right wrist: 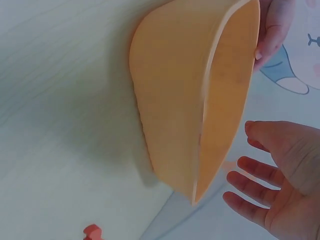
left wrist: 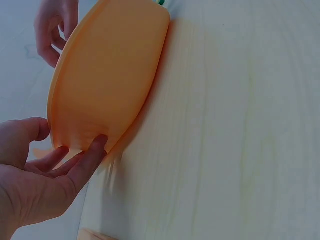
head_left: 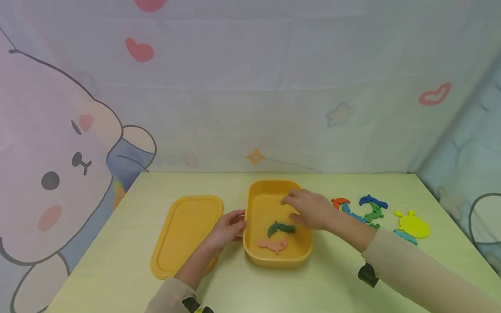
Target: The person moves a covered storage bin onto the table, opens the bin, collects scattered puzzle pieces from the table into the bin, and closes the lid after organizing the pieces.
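An orange-yellow plastic box [head_left: 309,250] stands at the middle of the table. On its floor lie a dark green curved piece [head_left: 281,228] and a pink animal-shaped piece [head_left: 273,245]. My left hand [head_left: 227,230] touches the outside of the left wall, thumb by the rim and fingers rather straight, as the left wrist view also shows. Over the box's right side hovers my right hand [head_left: 311,209], its fingers spread and slightly bent. Nothing shows between the fingers of that hand [right wrist: 280,175] in the right wrist view.
A matching flat lid [head_left: 188,230] lies left of the box. Right of it are several coloured pieces: orange [head_left: 340,202], dark blue [head_left: 373,201], green [head_left: 374,212], light blue [head_left: 352,214], teal [head_left: 405,236] and a round yellow one [head_left: 414,226]. A printed curtain [head_left: 235,108] hangs behind the table.
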Available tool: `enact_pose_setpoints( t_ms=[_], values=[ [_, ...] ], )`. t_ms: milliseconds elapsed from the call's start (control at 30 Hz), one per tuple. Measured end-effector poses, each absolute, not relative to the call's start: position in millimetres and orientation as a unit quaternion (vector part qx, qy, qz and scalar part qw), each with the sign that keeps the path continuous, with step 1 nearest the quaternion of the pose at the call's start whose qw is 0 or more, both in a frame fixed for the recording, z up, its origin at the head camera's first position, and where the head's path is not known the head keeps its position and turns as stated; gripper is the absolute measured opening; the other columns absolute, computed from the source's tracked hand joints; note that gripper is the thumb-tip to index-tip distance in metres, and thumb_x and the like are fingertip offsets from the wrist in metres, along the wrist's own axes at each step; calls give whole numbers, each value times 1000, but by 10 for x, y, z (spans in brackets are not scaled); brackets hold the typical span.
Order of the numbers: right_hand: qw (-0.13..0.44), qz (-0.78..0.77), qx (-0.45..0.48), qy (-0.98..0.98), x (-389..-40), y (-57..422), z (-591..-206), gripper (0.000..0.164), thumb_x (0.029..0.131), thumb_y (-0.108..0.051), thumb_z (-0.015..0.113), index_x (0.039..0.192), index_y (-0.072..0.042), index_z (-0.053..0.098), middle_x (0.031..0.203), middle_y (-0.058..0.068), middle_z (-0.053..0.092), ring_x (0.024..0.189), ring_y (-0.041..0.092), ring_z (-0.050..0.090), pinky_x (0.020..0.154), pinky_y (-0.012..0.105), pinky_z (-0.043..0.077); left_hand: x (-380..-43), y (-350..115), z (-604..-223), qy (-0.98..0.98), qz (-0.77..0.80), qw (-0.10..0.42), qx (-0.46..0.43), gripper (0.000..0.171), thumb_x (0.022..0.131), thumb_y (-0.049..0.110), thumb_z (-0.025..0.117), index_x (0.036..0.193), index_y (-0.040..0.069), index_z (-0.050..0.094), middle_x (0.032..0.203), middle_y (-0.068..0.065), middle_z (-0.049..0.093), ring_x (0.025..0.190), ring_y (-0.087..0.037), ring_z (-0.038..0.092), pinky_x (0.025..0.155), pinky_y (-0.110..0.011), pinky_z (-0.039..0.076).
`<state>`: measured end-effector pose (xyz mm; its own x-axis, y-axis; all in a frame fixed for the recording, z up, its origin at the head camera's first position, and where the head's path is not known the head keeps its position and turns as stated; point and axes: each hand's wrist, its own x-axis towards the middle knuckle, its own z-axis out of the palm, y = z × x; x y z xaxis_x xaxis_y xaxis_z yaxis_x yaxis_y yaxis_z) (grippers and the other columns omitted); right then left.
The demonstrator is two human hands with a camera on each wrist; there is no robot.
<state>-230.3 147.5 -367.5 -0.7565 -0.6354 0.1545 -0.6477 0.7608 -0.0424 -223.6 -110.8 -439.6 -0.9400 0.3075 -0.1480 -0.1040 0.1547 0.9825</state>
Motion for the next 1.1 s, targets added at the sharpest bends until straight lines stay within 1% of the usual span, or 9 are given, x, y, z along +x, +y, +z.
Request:
enact_pose_setpoints(
  t_ms=[167, 367, 467, 767, 967, 1100],
  values=[
    [80, 35, 335, -938, -2321, 1602, -3601, 33, 80, -19, 70, 111, -15, 62, 105, 7, 58, 82, 22, 56, 55, 25, 47, -2236, -1111, -4401, 742, 647, 161, 71, 45, 94, 11, 46, 136, -2, 38, 131, -24, 48, 109, -34, 55, 79, -40, 54],
    [71, 39, 312, -947, -2346, 1746, -3511, 33, 82, -20, 69, 113, -13, 61, 108, 8, 58, 88, 24, 57, 66, 33, 53, -2240, -1110, -4409, 740, 648, 161, 72, 45, 94, 10, 46, 137, -3, 37, 131, -25, 48, 110, -35, 55, 78, -40, 54],
    [72, 42, 308, -948, -2358, 1821, -3508, 34, 83, -20, 68, 115, -12, 60, 109, 9, 58, 90, 26, 58, 69, 36, 54, -2248, -1110, -4411, 742, 647, 160, 70, 45, 94, 10, 47, 136, -2, 38, 130, -23, 49, 110, -34, 55, 78, -39, 54],
    [74, 40, 292, -953, -2366, 2038, -3624, 35, 82, -21, 69, 114, -11, 61, 109, 10, 59, 87, 26, 58, 66, 35, 53, -2260, -1116, -4436, 745, 643, 163, 70, 45, 93, 10, 47, 136, -2, 39, 130, -23, 49, 109, -33, 55, 79, -38, 54],
    [88, 41, 293, -951, -2311, 2174, -3733, 36, 81, -21, 70, 114, -10, 61, 108, 12, 59, 87, 27, 58, 65, 35, 53, -2255, -1109, -4436, 742, 648, 160, 69, 44, 93, 10, 47, 136, -1, 40, 130, -23, 49, 109, -34, 55, 78, -39, 54],
    [88, 49, 292, -951, -2260, 2257, -3804, 36, 80, -20, 70, 113, -9, 61, 107, 11, 60, 85, 26, 57, 63, 33, 53, -2249, -1107, -4436, 739, 651, 160, 69, 45, 94, 10, 46, 136, -1, 38, 130, -23, 49, 109, -34, 55, 78, -40, 54]
  ],
)
